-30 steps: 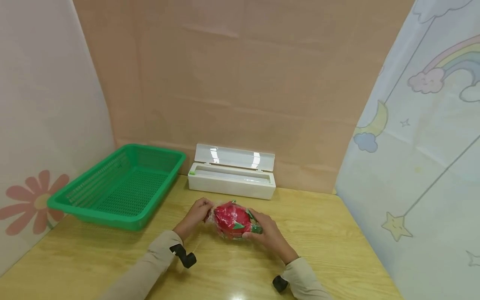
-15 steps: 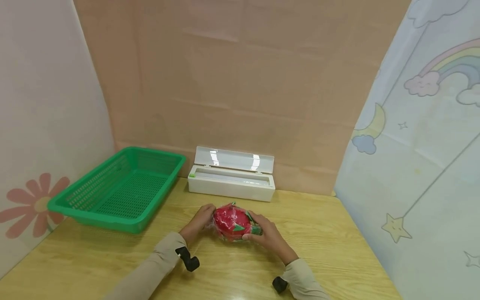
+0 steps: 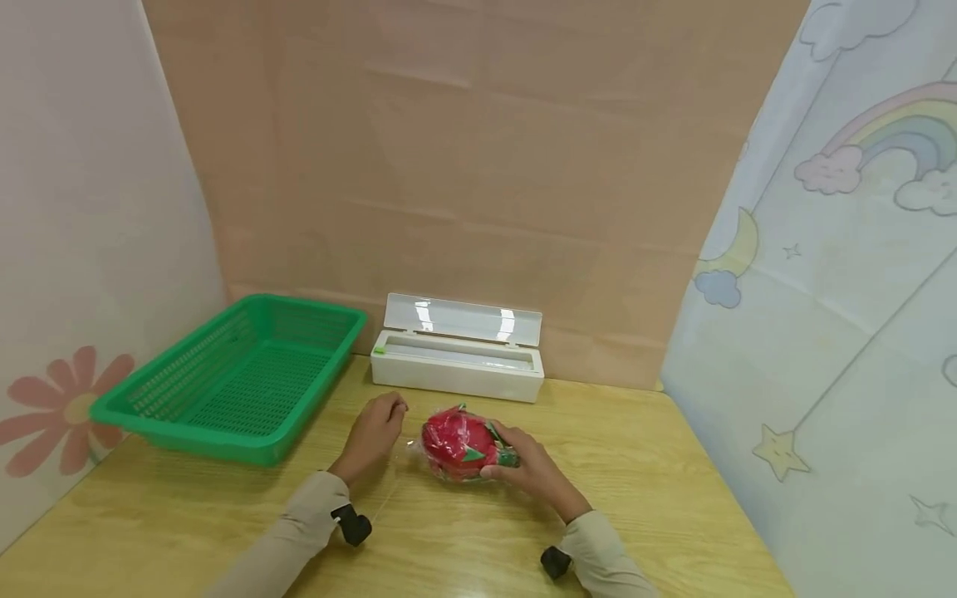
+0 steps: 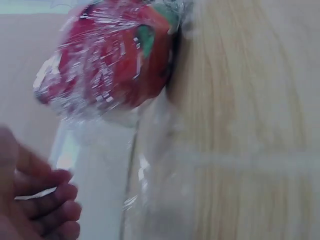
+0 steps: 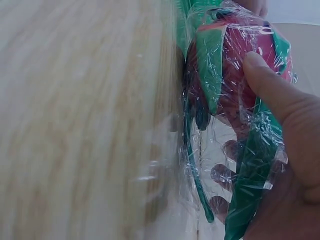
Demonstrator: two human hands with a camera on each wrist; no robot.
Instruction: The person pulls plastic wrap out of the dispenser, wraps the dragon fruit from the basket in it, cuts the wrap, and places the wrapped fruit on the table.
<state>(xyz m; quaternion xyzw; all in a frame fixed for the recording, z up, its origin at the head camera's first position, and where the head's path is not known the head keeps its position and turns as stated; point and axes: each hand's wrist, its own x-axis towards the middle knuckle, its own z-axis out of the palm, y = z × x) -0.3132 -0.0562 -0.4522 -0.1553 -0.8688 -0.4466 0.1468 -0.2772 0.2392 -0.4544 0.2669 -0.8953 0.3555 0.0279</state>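
The table (image 3: 658, 490) carries the same things in the same places as half a second ago. The green basket (image 3: 224, 378) sits at ten o'clock from the hands, against the left wall. The white film dispenser (image 3: 456, 357), lid up, stands at twelve o'clock by the back wall. Neither has shifted.

The wrapped red fruit (image 3: 458, 444) lies on the table just in front of the dispenser, at the middle of the near half, as before. The right hand (image 3: 527, 469) still holds it from four o'clock, with fingers (image 5: 270, 85) and thumb curled round the film-covered skin.

The change is in the left hand (image 3: 371, 433). Half a second ago it lay against the fruit's nine o'clock side; now it has drawn away toward nine o'clock and no longer touches the fruit. Its fingers (image 4: 50, 205) are loosely curled. A loose tail of clear film (image 3: 407, 453) lies on the wood between that hand and the fruit; whether the fingers pinch it, I cannot tell.
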